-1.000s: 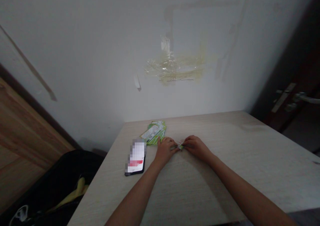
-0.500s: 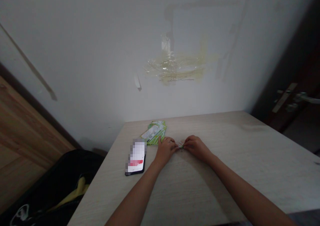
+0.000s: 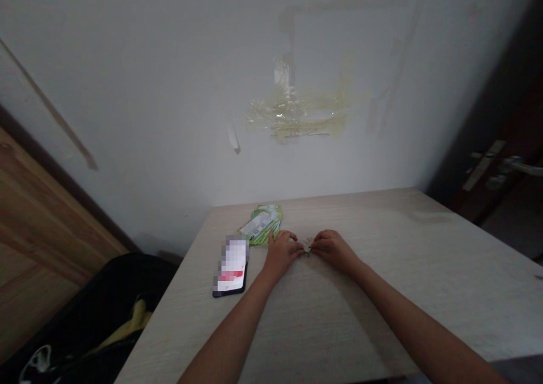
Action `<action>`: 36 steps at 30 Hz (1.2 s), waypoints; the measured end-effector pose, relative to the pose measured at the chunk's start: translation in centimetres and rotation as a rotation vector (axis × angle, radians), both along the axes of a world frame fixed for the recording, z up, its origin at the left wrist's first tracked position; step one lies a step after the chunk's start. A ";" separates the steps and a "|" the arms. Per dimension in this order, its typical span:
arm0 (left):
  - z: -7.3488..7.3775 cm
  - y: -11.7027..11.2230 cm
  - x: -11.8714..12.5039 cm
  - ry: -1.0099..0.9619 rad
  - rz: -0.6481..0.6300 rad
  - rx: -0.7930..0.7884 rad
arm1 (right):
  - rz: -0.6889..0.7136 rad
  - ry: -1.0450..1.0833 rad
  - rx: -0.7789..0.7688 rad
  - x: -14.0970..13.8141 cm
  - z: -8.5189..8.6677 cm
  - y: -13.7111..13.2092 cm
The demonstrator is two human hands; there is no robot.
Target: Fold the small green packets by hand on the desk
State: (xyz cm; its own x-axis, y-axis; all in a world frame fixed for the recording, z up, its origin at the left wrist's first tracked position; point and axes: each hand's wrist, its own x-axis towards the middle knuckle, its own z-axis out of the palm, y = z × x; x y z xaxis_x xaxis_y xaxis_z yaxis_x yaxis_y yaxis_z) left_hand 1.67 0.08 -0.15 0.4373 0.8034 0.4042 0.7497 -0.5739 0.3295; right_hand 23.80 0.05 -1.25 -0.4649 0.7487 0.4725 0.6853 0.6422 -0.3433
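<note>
Between my fingertips, just above or on the table (image 3: 407, 271), is a small pale paper-like piece (image 3: 307, 246) with some green on it; its exact kind is too small to make out. My left hand (image 3: 281, 253) pinches its left side, thumb and fingers together. From the right, my right hand (image 3: 336, 250) grips the other side, fingers curled close. Directly behind my left hand lies a loose pile of green and white printed packets (image 3: 261, 224). Parts of the small piece are hidden by my fingers.
A phone (image 3: 231, 265) with a lit, partly blurred screen lies left of my left forearm. The white wall (image 3: 169, 118) with peeling tape (image 3: 292, 112) rises behind the table. A black bag (image 3: 97, 305) stands at the left, and a dark door with a handle (image 3: 520, 166) is at the right.
The small piece between my fingers has tilted slightly and shows a different face. Both hands stay in nearly the same place; phone and packets have not moved.
</note>
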 end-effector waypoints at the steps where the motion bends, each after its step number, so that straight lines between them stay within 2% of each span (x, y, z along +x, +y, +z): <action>1: 0.0 0.0 0.0 0.004 0.000 0.004 | -0.004 -0.011 0.012 0.0 0.1 -0.1; 11: 0.7 -0.3 0.0 0.045 -0.001 -0.024 | 0.026 -0.181 0.050 -0.3 1.2 -0.6; 20: 0.6 -0.3 0.5 -0.051 0.102 -0.083 | -0.165 0.009 -0.159 -0.9 -0.1 0.3; 31: 0.3 0.1 1.4 -0.066 0.236 -0.053 | -0.421 0.005 -0.118 -1.2 -1.1 1.0; 36: 0.3 0.2 1.7 -0.034 0.266 -0.048 | -0.460 0.018 -0.122 -1.6 -1.2 0.8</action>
State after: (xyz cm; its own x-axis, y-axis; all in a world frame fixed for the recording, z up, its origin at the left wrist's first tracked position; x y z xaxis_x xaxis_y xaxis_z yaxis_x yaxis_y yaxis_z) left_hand 3.39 0.25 0.10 0.1953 0.9069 0.3734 0.8602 -0.3413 0.3790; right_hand 22.25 0.84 -2.48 -0.0646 0.9255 0.3732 0.8823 0.2277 -0.4120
